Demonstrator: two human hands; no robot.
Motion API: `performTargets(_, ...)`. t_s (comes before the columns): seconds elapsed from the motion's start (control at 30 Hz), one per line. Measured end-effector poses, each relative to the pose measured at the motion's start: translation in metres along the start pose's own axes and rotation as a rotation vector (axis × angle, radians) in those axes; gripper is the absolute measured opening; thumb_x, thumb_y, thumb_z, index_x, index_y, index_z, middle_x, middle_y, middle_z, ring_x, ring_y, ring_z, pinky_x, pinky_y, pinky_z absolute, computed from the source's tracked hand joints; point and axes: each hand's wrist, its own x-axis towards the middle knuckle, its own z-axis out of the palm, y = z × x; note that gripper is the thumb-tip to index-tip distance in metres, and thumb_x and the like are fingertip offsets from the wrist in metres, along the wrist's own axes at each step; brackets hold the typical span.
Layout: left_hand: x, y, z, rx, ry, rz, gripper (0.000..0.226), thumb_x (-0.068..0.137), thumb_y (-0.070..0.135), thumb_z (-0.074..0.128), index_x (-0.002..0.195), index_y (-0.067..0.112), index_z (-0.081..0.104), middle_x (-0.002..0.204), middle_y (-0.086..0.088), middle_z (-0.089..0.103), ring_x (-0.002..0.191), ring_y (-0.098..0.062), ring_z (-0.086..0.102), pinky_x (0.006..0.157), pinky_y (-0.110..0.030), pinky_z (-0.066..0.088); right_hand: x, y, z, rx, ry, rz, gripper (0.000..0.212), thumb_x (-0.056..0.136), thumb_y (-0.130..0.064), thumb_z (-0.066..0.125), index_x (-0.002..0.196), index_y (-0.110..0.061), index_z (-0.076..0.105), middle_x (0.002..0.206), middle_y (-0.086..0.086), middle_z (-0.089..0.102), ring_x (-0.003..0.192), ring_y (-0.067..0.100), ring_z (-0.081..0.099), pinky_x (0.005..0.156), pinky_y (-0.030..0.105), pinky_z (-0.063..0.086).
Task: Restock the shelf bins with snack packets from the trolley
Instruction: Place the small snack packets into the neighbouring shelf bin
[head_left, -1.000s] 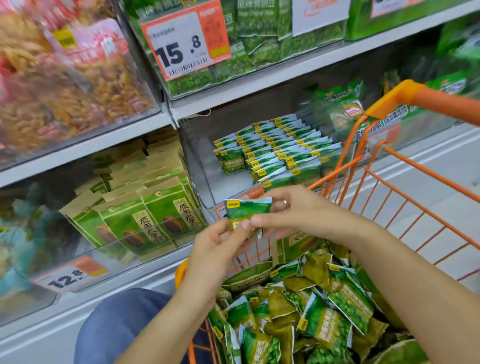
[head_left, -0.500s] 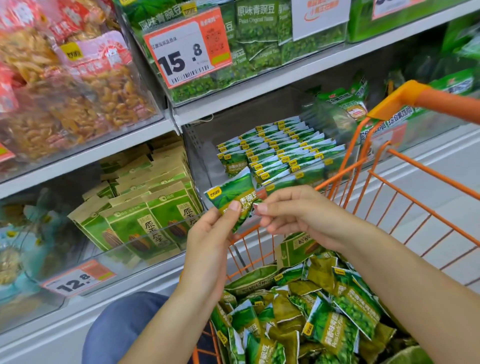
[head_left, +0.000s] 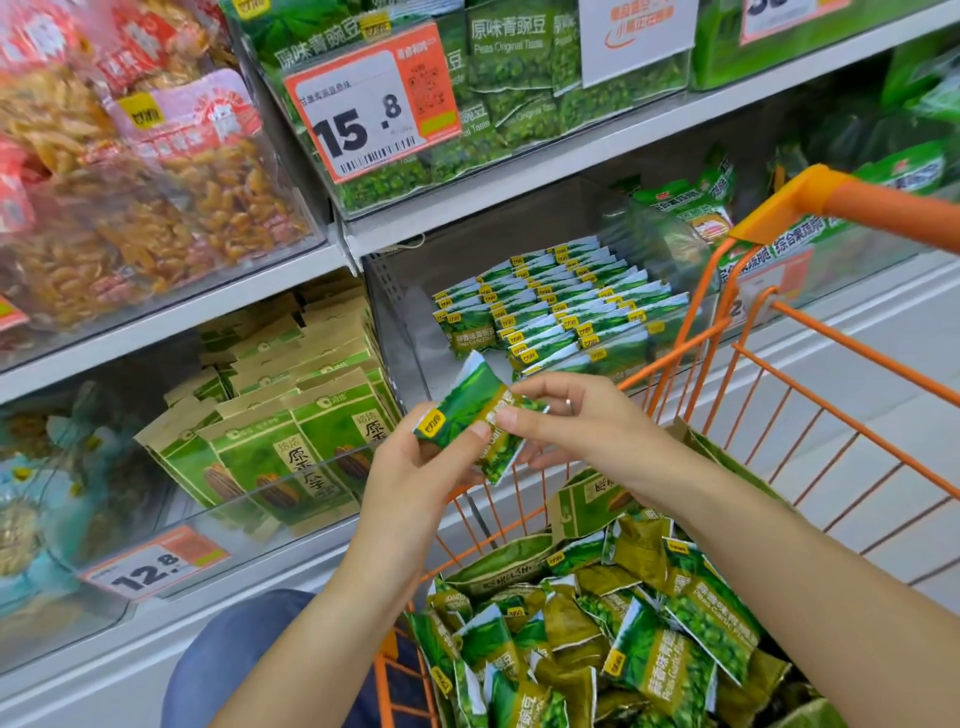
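A small green pea snack packet (head_left: 470, 402) is held between both hands above the trolley's front edge, tilted with its top up to the left. My left hand (head_left: 415, 478) grips its lower left end with thumb on top. My right hand (head_left: 576, 423) pinches its right side, and a second packet (head_left: 501, 457) hangs under the fingers. Behind them a clear shelf bin (head_left: 400, 332) holds neat rows of the same packets (head_left: 561, 306). The orange wire trolley (head_left: 779, 374) below holds a loose heap of green packets (head_left: 623, 639).
A bin of green-and-tan seed packs (head_left: 291, 415) sits left of the pea bin, with a 12.8 price tag (head_left: 150, 566). The shelf above carries larger pea bags and a 15.8 tag (head_left: 369, 104). My blue-clad knee (head_left: 234, 660) is at bottom left. The trolley handle (head_left: 841, 202) crosses the right.
Both hands lifted the packet slightly and turned it from level to tilted, its top end swinging up and to the left. The view shifted a little closer to the shelf.
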Motion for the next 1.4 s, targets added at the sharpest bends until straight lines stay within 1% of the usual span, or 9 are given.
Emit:
performTargets(0.13,0.0,0.014,-0.003,0.179,-0.039,0.049,0.013,0.083,0.015,0.069,0.095,0.016,0.068,0.085,-0.002,0.071,0.073,-0.012,0.063,0.068,-0.024,0.052,0.004,0.003,-0.001,-0.043,0.088,-0.113,0.006,0.079,-0.018,0.074,0.082,-0.013,0.072,0.068,-0.002,0.07,0.058,0.005,0.062,0.06,0.023,0.055)
performTargets(0.33,0.033,0.039,-0.016,0.638,-0.098,0.168,0.017,0.075,0.032,0.079,0.086,0.021,0.073,0.083,0.005,0.074,0.08,-0.011,0.066,0.079,-0.033,0.05,0.006,0.011,-0.008,-0.216,0.214,-0.135,0.033,0.076,-0.049,0.07,0.092,-0.02,0.075,0.083,0.006,0.072,0.079,0.014,0.065,0.081,0.044,0.054)
performTargets(0.47,0.09,0.062,-0.006,1.262,0.074,0.381,0.022,0.085,0.03,0.066,0.099,0.014,0.067,0.095,-0.009,0.069,0.093,-0.031,0.062,0.069,-0.033,0.039,0.001,0.01,-0.021,-1.01,0.298,-0.219,0.027,0.096,-0.044,0.049,0.113,-0.03,0.065,0.098,-0.009,0.069,0.093,0.012,0.064,0.077,0.034,0.053)
performTargets(0.6,0.162,0.042,0.013,1.58,-0.121,0.134,0.013,0.083,0.012,0.06,0.074,0.006,0.054,0.075,-0.013,0.058,0.079,-0.035,0.06,0.058,-0.031,0.037,0.0,0.013,-0.019,-1.166,0.276,-0.268,0.026,0.099,-0.035,0.042,0.111,-0.029,0.064,0.098,-0.006,0.067,0.096,0.016,0.06,0.069,0.03,0.049)
performTargets(0.67,0.183,0.027,0.02,1.608,-0.156,0.032,0.016,0.082,0.004,0.056,0.067,0.006,0.05,0.076,-0.012,0.057,0.069,-0.029,0.057,0.053,-0.03,0.038,0.0,0.014,-0.019,-1.178,0.266,-0.286,0.026,0.099,-0.034,0.041,0.111,-0.029,0.064,0.099,-0.006,0.065,0.097,0.014,0.058,0.068,0.029,0.044)
performTargets(0.8,0.213,-0.005,0.026,1.584,-0.045,-0.049,0.025,0.086,0.003,0.053,0.111,0.0,0.058,0.114,-0.018,0.06,0.1,-0.031,0.062,0.068,-0.035,0.045,0.001,0.014,-0.02,-1.19,0.237,-0.277,0.026,0.1,-0.034,0.04,0.112,-0.029,0.063,0.101,-0.008,0.062,0.099,0.013,0.056,0.067,0.028,0.043)
performTargets(1.0,0.238,-0.03,0.031,1.501,0.0,-0.059,0.02,0.087,0.002,0.053,0.105,0.001,0.062,0.104,-0.015,0.064,0.093,-0.032,0.063,0.064,-0.034,0.042,0.003,0.013,-0.02,-1.201,0.207,-0.291,0.028,0.1,-0.036,0.038,0.114,-0.03,0.062,0.103,-0.008,0.061,0.101,0.013,0.055,0.074,0.031,0.048)
performTargets(1.23,0.237,-0.028,0.028,1.645,0.021,0.029,0.05,0.09,0.025,0.063,0.133,0.006,0.046,0.134,-0.018,0.043,0.126,-0.036,0.041,0.094,-0.042,0.041,0.005,0.008,-0.022,-1.16,0.203,-0.345,0.023,0.095,-0.04,0.048,0.105,-0.029,0.065,0.097,-0.008,0.063,0.094,0.015,0.058,0.07,0.032,0.047)
performTargets(1.4,0.163,0.02,0.017,1.351,-0.072,0.366,0.036,0.09,0.031,0.057,0.122,0.015,0.059,0.124,-0.011,0.059,0.116,-0.032,0.053,0.094,-0.04,0.044,-0.001,-0.002,-0.02,-1.018,0.075,-0.214,0.015,0.086,-0.043,0.064,0.08,-0.03,0.058,0.072,-0.014,0.058,0.069,0.005,0.055,0.063,0.028,0.044)
